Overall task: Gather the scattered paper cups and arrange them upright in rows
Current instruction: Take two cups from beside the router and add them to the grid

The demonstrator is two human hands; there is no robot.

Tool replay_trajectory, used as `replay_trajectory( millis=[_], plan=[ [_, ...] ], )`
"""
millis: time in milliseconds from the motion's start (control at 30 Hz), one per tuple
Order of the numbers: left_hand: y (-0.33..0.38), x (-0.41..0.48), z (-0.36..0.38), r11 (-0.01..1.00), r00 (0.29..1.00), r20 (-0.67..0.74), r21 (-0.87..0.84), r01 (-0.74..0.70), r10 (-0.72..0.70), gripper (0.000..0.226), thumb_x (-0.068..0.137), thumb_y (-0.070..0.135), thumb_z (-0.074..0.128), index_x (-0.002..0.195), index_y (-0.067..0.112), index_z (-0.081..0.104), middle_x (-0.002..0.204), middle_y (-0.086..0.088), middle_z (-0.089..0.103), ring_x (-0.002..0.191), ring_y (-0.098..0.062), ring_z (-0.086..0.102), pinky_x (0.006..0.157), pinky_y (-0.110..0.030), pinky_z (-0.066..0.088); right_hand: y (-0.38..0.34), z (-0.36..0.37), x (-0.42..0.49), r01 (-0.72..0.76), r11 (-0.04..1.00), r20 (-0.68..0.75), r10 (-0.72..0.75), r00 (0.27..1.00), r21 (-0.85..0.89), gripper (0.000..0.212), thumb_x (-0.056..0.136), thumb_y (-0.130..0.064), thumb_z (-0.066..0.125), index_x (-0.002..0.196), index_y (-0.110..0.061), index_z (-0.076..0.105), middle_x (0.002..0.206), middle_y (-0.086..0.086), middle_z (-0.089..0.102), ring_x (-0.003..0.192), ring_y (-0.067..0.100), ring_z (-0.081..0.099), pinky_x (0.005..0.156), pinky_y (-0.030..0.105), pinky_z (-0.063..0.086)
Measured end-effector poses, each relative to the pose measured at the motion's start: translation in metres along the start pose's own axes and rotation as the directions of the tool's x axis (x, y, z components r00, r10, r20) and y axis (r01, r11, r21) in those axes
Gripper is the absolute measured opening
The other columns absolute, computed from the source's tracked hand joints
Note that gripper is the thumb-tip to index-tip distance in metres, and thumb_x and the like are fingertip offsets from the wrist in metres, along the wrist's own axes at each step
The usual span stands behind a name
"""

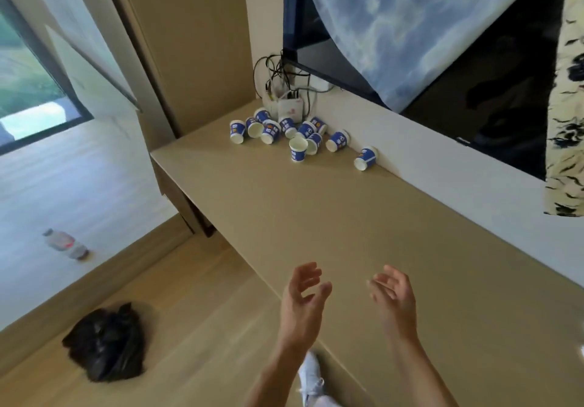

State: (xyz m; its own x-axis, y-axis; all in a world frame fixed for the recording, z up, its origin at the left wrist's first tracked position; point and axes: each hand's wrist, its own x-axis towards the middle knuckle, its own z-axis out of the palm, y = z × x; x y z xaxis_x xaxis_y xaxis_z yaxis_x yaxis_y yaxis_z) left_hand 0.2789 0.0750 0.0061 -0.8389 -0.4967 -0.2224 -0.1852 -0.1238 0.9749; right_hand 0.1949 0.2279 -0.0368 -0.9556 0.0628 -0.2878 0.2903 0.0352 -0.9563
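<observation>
While hands (301, 299) (393, 296) hold nothing | paper cups (270, 132) scattered | upright cup (298, 149) empty

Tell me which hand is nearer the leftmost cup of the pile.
Left. The left hand hovers over the near edge of the counter, well short of the leftmost cup; the right hand is level with it, farther right.

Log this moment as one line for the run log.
stage: not started; left hand: open, empty; right hand: open, empty; paper cups: scattered, far end of counter, most tipped; rows: none
</observation>
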Motion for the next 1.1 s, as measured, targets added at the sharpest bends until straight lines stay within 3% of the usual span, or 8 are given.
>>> replay_trajectory(
  millis=[133, 400, 467, 567, 700, 867, 1000, 1100],
  plan=[
    [-0.001, 0.047, -0.017, 0.999, 1.000, 0.015, 0.043, 0.015, -0.016, 0.033, 0.089, 0.012, 0.071, 0.118, 0.024, 0.062, 0.115, 0.006, 0.071, 0.104, -0.002, 0.065, 0.075, -0.012, 0.051, 0.004, 0.042, 0.037, -0.022, 1.000, -0.012, 0.022, 1.000, 0.018, 0.041, 0.088, 0.002, 0.069, 0.123, -0.015, 0.055, 0.108, 0.011, 0.064, 0.090, 0.018, 0.063, 0.082, 0.033, 0.048],
    [0.017, 0.175, -0.037, 0.979, 0.999, 0.043, 0.203, 0.004, -0.013, 0.034, 0.087, 0.022, 0.074, 0.117, 0.031, 0.061, 0.114, 0.011, 0.070, 0.106, -0.001, 0.065, 0.078, -0.017, 0.054, -0.003, 0.117, 0.122, -0.061, 0.997, -0.039, 0.063, 0.997, 0.040, 0.039, 0.088, 0.000, 0.069, 0.124, -0.011, 0.055, 0.112, 0.016, 0.065, 0.093, 0.025, 0.064, 0.089, 0.044, 0.051],
    [0.023, 0.205, -0.039, 0.976, 0.999, 0.048, 0.216, 0.010, -0.021, 0.036, 0.087, 0.019, 0.075, 0.119, 0.029, 0.060, 0.115, 0.011, 0.070, 0.106, 0.000, 0.065, 0.077, -0.016, 0.054, -0.012, 0.131, 0.139, -0.048, 0.999, -0.025, 0.049, 0.998, 0.023, 0.041, 0.088, -0.002, 0.071, 0.124, -0.013, 0.055, 0.111, 0.013, 0.064, 0.093, 0.024, 0.064, 0.085, 0.039, 0.052],
    [0.026, 0.241, -0.036, 0.974, 0.997, 0.063, 0.222, 0.040, -0.055, 0.039, 0.086, 0.019, 0.075, 0.121, 0.028, 0.059, 0.116, 0.011, 0.069, 0.105, 0.001, 0.065, 0.076, -0.013, 0.053, -0.026, 0.142, 0.161, -0.036, 0.999, -0.001, 0.036, 0.999, -0.025, 0.044, 0.086, -0.003, 0.073, 0.123, -0.015, 0.054, 0.109, 0.005, 0.062, 0.092, 0.016, 0.065, 0.074, 0.018, 0.049],
    [0.022, 0.295, -0.026, 0.970, 0.992, 0.089, 0.232, 0.068, -0.091, 0.042, 0.085, 0.020, 0.076, 0.121, 0.031, 0.057, 0.118, 0.010, 0.067, 0.106, 0.005, 0.062, 0.075, -0.012, 0.052, -0.036, 0.158, 0.193, -0.006, 0.990, 0.051, 0.013, 0.999, -0.141, 0.046, 0.086, -0.001, 0.072, 0.124, -0.019, 0.052, 0.110, -0.001, 0.061, 0.094, 0.013, 0.064, 0.069, 0.013, 0.050],
    [0.012, 0.360, -0.016, 0.948, 0.986, 0.090, 0.298, 0.107, -0.139, 0.055, 0.084, 0.020, 0.076, 0.131, 0.026, 0.049, 0.125, 0.003, 0.060, 0.112, -0.013, 0.058, 0.095, -0.037, 0.053, -0.048, 0.186, 0.229, 0.061, 0.936, 0.057, -0.044, 0.997, -0.346, 0.053, 0.083, 0.009, 0.065, 0.128, -0.017, 0.054, 0.113, 0.000, 0.062, 0.101, 0.014, 0.065, 0.079, 0.026, 0.050],
    [0.000, 0.426, -0.018, 0.921, 0.987, 0.097, 0.380, 0.083, -0.129, 0.070, 0.080, 0.017, 0.078, 0.139, 0.020, 0.041, 0.132, -0.004, 0.054, 0.121, -0.020, 0.051, 0.102, -0.043, 0.047, -0.060, 0.218, 0.276, 0.190, 0.813, 0.125, -0.145, 0.981, -0.550, 0.061, 0.077, 0.017, 0.059, 0.129, -0.015, 0.054, 0.117, -0.001, 0.059, 0.104, 0.016, 0.061, 0.085, 0.032, 0.053],
    [-0.010, 0.479, -0.014, 0.873, 0.989, 0.131, 0.488, -0.008, -0.065, 0.087, 0.073, 0.013, 0.082, 0.145, 0.005, 0.034, 0.137, -0.013, 0.049, 0.129, -0.030, 0.045, 0.109, -0.047, 0.039, -0.071, 0.243, 0.323, 0.240, 0.700, 0.189, -0.151, 0.970, -0.672, 0.069, 0.071, 0.020, 0.052, 0.133, -0.011, 0.053, 0.127, 0.003, 0.056, 0.113, 0.015, 0.058, 0.090, 0.028, 0.049]
  ],
)
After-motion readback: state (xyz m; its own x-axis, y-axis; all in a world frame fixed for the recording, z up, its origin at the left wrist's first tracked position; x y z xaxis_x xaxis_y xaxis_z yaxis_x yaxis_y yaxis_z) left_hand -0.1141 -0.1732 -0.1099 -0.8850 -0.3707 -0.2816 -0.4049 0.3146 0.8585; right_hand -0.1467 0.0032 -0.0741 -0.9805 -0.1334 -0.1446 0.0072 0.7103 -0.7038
